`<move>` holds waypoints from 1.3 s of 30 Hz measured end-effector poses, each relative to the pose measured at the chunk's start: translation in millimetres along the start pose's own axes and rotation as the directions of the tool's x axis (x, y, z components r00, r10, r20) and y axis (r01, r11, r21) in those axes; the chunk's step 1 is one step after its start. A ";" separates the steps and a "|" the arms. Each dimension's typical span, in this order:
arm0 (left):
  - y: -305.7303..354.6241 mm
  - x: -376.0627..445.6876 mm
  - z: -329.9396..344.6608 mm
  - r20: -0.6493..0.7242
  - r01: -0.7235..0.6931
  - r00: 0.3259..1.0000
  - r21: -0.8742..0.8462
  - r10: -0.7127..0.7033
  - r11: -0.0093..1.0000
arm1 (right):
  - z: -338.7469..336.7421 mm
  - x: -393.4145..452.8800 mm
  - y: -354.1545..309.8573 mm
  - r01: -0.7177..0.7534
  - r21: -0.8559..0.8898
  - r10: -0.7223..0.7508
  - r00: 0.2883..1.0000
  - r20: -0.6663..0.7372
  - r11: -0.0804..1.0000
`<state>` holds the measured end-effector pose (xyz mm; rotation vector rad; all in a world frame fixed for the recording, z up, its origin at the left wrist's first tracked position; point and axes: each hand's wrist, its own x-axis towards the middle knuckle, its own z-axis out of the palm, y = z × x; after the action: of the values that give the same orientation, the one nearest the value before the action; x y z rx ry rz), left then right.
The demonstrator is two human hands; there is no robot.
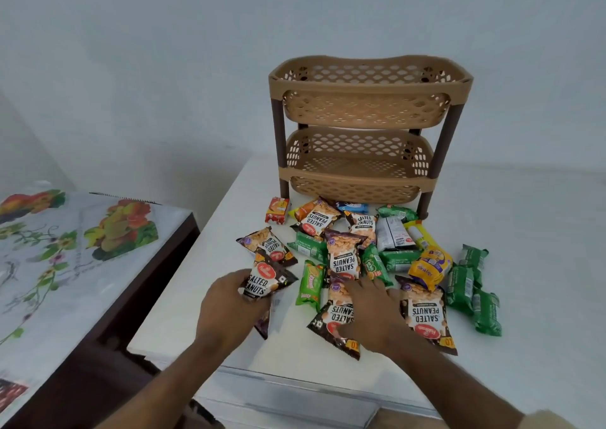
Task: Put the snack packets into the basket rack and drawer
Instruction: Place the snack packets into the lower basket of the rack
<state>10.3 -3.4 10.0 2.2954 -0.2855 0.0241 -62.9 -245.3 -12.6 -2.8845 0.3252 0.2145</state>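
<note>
The gathering step seems to be in hand: nothing has gone into the rack yet, and both hands are down among the packets at the near edge of the white counter (541,264).

At about 7 o'clock of the pile, the left hand (226,304) curls its fingers and thumb round a salted peanuts packet (267,282), lifted a little off the surface; another dark packet shows beneath that hand. Just to the right, at 6 o'clock of the pile, the right hand (367,310) lies with fingers spread flat on a second peanuts packet (337,317), pressing rather than gripping it.

The rest of the snack packets (377,251) lie scattered between the hands and the rack, green biscuit packs (472,291) out at 3 o'clock.

At 12 o'clock stands the tan basket rack (370,127), two tiers; both baskets look empty. No drawer can be made out for certain.

Next, I judge, the right hand must close on its packet, then both carry up and forward to a basket.
</note>
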 end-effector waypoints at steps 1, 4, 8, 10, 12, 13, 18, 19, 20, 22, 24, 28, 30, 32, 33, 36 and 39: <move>0.4 6.7 -0.6 -0.018 0.001 1.000 -0.016 -0.001 1.000 | 1.0 3.5 -2.4 -0.013 -0.021 0.013 1.000 0.005 1.000; -0.7 29.0 -1.3 -0.015 -0.005 1.000 -0.062 0.004 0.998 | 1.2 13.7 -7.4 -0.064 -0.045 0.066 0.997 0.039 0.997; 2.2 57.5 -4.8 0.023 -0.056 0.998 -0.142 0.060 0.988 | 0.4 24.2 -13.4 -0.105 -0.104 0.114 0.990 0.086 0.989; 2.6 71.1 -4.5 0.029 -0.077 0.996 -0.181 0.084 0.980 | 0.6 27.4 -14.4 -0.122 -0.108 0.130 0.989 0.069 0.987; 1.0 83.8 -2.9 0.035 -0.080 0.995 -0.201 0.089 0.976 | -1.0 29.1 -14.1 -0.139 -0.109 0.142 0.990 0.023 0.984; -0.4 89.7 -1.7 0.039 -0.083 0.995 -0.209 0.093 0.974 | -2.3 29.6 -13.7 -0.145 -0.107 0.145 0.989 -0.001 0.984; -7.3 114.3 6.0 0.079 -0.089 0.991 -0.252 0.112 0.964 | -12.8 25.7 -13.9 -0.189 -0.054 0.185 0.980 -0.080 0.981; -7.1 118.0 7.5 0.089 -0.088 0.989 -0.258 0.114 0.962 | -16.0 24.4 -14.3 -0.204 -0.027 0.201 0.975 -0.092 0.978; -6.3 121.0 9.0 0.097 -0.085 0.989 -0.268 0.114 0.960 | -19.0 23.9 -14.0 -0.217 0.007 0.216 0.971 -0.102 0.976; -3.8 127.1 12.0 0.111 -0.079 0.987 -0.291 0.115 0.954 | -24.8 23.3 -13.6 -0.229 0.089 0.237 0.967 -0.097 0.969; -0.5 131.1 15.4 0.116 -0.076 0.987 -0.306 0.116 0.949 | -31.3 23.9 -11.4 -0.213 0.196 0.233 0.969 -0.087 0.957; 3.3 136.7 21.3 0.100 -0.058 0.990 -0.320 0.094 0.946 | -54.3 24.0 -2.1 -0.197 0.518 0.227 0.974 0.007 0.832; 5.1 138.2 21.9 0.090 -0.051 0.992 -0.325 0.085 0.944 | -67.5 23.6 6.4 -0.171 0.633 0.200 0.979 0.026 0.755; 8.4 140.2 22.1 0.074 -0.043 0.995 -0.330 0.072 0.943 | -80.8 24.1 16.0 -0.143 0.760 0.200 0.980 0.018 0.633; 10.3 140.9 22.2 0.058 -0.039 0.996 -0.338 0.063 0.940 | -87.2 25.3 21.0 -0.128 0.809 0.218 0.976 0.000 0.574; 21.0 144.5 23.2 0.015 -0.002 1.000 -0.348 0.007 0.938 | -102.8 35.2 36.5 -0.072 0.900 0.306 0.949 -0.071 0.429; 33.3 151.7 29.2 -0.002 0.002 1.000 -0.343 -0.003 0.939 | -114.8 51.2 52.1 -0.018 0.959 0.382 0.919 -0.096 0.284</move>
<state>148.9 -76.4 30.9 1.9474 -0.2628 -0.0232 -12.2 -332.9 78.3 -1.6059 0.6230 -0.3325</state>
